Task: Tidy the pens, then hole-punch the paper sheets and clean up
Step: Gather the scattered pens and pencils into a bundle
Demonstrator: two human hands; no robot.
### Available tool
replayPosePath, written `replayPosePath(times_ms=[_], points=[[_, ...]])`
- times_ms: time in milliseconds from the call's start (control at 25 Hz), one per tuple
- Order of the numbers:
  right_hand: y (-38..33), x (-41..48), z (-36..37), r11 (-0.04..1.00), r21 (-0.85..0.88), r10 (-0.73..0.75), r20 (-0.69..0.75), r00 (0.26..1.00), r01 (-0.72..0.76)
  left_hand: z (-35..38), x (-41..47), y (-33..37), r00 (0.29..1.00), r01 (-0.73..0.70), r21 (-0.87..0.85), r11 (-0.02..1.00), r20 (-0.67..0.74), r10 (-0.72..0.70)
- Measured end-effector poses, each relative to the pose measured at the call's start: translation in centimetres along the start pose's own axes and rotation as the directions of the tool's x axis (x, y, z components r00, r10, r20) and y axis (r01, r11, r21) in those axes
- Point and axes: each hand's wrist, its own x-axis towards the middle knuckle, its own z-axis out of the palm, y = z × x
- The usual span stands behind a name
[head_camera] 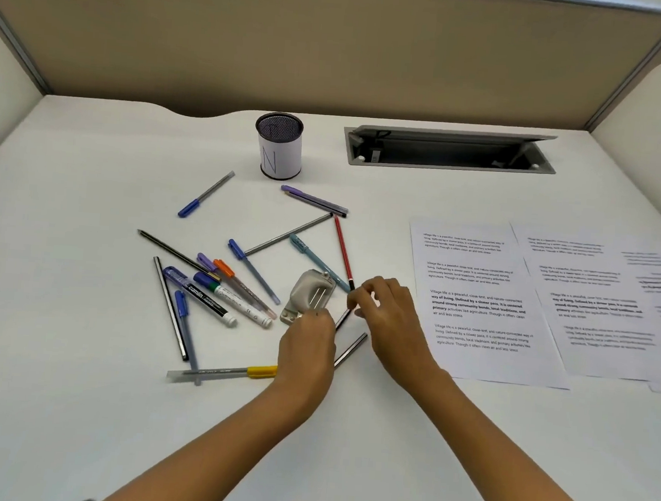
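Several pens, pencils and markers lie scattered over the middle of the white desk, among them a red pencil [342,251], a yellow-capped pen [226,372] and a black marker [200,294]. A grey hole punch [312,294] sits among them. My left hand [306,350] lies fingers-down just below the punch, over a dark pencil [349,349]. My right hand [387,317] is beside it, its fingertips curled at the lower end of the red pencil and another dark pencil [343,318]. Whether either hand grips anything is unclear. A mesh pen cup [278,147] stands behind. Printed sheets [482,300] lie to the right.
An open grey cable tray [449,149] is recessed into the desk at the back right. Beige partition walls enclose the desk at the back and on both sides. More printed sheets [607,301] overlap at the far right edge.
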Motion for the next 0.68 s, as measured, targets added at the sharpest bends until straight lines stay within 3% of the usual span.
replayPosePath(times_ms=[160, 320, 480, 680], points=[[-0.5, -2.0, -0.6, 0.969, 0.083, 0.238, -0.072, 0.969, -0.232, -0.1, -0.7, -0.5, 1.000, -0.003, -0.019, 1.000, 0.002, 0.003], [-0.9, -4.0, -0.8, 0.926, 0.109, 0.371, -0.070, 0.926, -0.362, 0.2, -1.2, -0.5, 0.998, -0.036, -0.029, 0.999, 0.050, 0.038], [-1.1, -4.8, -0.7, 0.892, 0.128, 0.444, -0.067, 0.893, -0.434, 0.9, -0.9, 0.1, 0.997, -0.012, 0.051, 0.999, 0.080, 0.008], [-0.8, -3.2, -0.9, 0.887, 0.165, 0.447, -0.063, 0.892, -0.432, 2.5, -1.2, 0.6, 0.994, -0.064, 0.284, 0.957, 0.107, 0.035]])
